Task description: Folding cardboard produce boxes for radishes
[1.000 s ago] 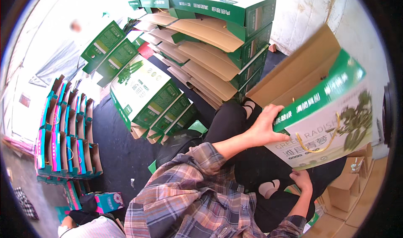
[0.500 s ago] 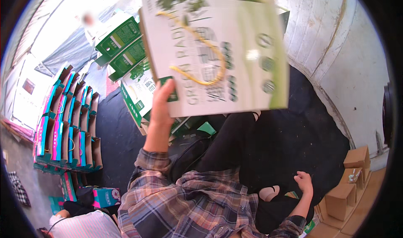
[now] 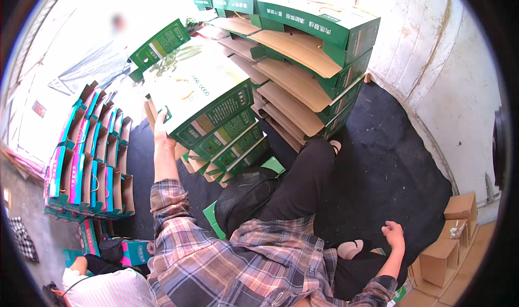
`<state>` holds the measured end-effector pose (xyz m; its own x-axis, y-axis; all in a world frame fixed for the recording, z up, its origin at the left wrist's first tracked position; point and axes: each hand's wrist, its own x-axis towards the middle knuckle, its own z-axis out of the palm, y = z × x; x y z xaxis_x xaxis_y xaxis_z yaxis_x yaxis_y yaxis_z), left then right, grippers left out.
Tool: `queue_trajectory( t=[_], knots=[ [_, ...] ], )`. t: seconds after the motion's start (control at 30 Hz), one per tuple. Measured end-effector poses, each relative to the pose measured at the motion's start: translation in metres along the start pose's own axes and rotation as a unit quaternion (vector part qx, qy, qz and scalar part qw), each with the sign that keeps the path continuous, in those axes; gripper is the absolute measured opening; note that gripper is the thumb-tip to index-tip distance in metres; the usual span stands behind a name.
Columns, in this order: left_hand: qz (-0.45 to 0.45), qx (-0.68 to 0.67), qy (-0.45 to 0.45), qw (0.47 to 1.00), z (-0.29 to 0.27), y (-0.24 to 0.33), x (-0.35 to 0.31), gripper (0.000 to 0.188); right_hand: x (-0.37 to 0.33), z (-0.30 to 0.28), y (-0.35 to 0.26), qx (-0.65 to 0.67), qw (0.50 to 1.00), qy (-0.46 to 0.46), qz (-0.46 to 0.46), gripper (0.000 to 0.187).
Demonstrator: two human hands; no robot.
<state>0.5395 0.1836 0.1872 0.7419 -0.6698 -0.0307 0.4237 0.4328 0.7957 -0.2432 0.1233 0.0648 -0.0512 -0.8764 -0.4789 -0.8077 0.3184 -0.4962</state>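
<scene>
My left hand grips the near left edge of a green and white cardboard carton. The carton has a cord handle on its white top and rests on a stack of similar green cartons, their brown flaps sticking out below. My right hand hangs beside my right knee, fingers curled in, with nothing seen in it. Beyond the stack, a taller pile of green cartons stands in several layers, brown flaps outward.
At left stand rows of teal and pink cartons with open brown sides. Plain brown boxes line the lower right, near a white wall. A person in a striped top is at lower left. A black sheet covers the floor.
The carton in my left hand has gone from close before the camera down and left onto the stack. The tall pile behind it now shows. My right hand has hardly moved.
</scene>
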Motion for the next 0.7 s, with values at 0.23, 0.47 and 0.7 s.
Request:
queue_trajectory(
  t=[0.23,0.47,0.7],
  knots=[
    [-0.066,0.019,0.048,0.996,-0.049,-0.003,0.04,0.045,0.005,0.004,0.007,-0.008,1.0,-0.006,-0.002,0.041],
    [-0.033,0.045,0.046,0.997,-0.056,0.008,0.04,0.048,0.01,0.006,0.01,-0.004,1.0,-0.013,-0.004,0.04],
    [-0.006,0.231,0.17,0.958,0.018,0.006,-0.009,0.055,0.001,0.007,0.03,-0.004,1.0,0.013,-0.021,0.042]
  ],
)
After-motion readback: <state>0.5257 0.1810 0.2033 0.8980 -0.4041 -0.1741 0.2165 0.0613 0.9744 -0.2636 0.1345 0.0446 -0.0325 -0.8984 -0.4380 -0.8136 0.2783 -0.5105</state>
